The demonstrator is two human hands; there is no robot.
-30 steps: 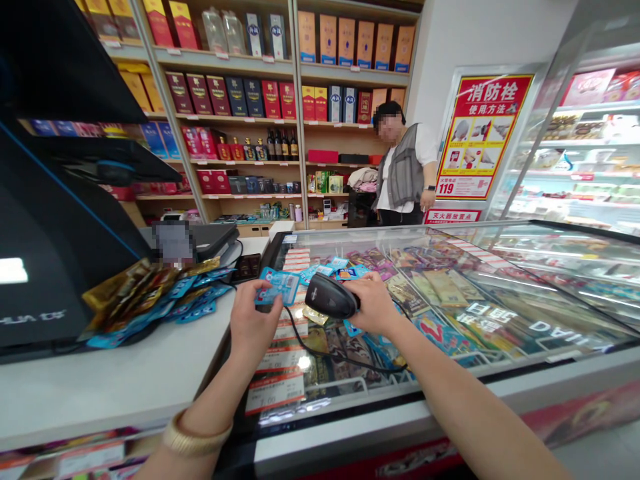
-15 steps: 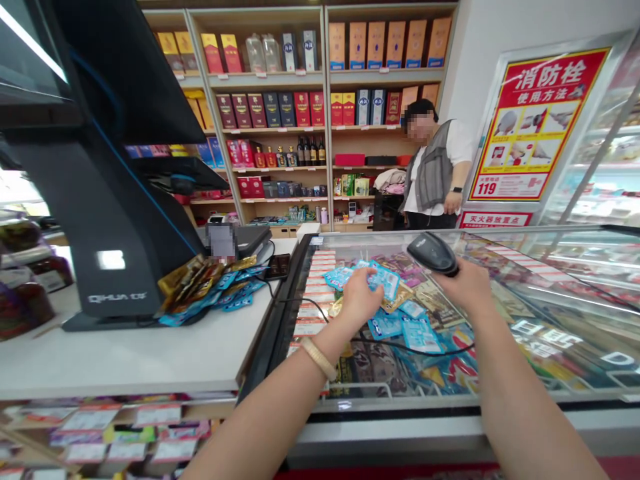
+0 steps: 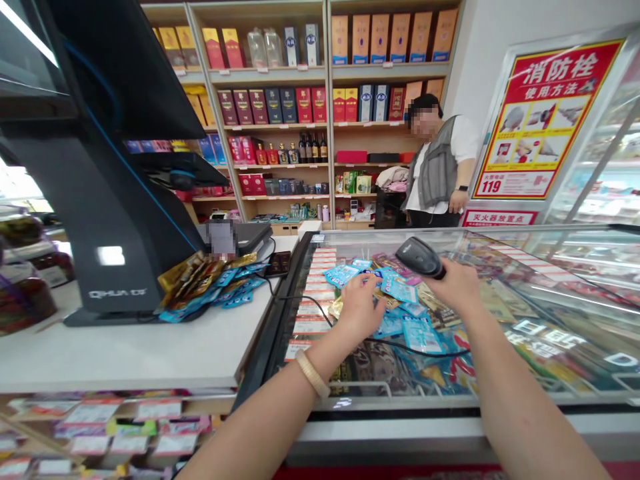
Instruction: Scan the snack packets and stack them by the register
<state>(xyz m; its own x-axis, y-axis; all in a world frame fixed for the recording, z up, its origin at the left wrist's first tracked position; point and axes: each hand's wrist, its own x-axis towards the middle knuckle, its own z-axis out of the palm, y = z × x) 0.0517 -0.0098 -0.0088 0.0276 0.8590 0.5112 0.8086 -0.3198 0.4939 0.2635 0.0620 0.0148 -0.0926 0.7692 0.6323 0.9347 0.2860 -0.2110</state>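
My right hand (image 3: 457, 285) grips a black corded barcode scanner (image 3: 419, 257), its head pointing left above the glass freezer lid (image 3: 525, 313). My left hand (image 3: 359, 308), with a gold bracelet on the wrist, rests on the scatter of small blue sachets (image 3: 400, 313) lying on the glass, fingers curled over one sachet. The scanner cable (image 3: 415, 348) trails across the lid beneath my arms. A heap of gold and blue sachets (image 3: 207, 283) sits on the white counter (image 3: 150, 353) to the left.
A black checkout terminal (image 3: 107, 193) stands at the left on the counter. A person in a grey vest (image 3: 437, 173) stands behind the freezer by shelves of boxed goods (image 3: 300, 100). A red poster (image 3: 543, 120) and a chiller (image 3: 600, 173) are at the right.
The view has swung left. My left hand brought a blue sachet down onto the pile on the glass. My right hand lifted the scanner and drew it to the right.
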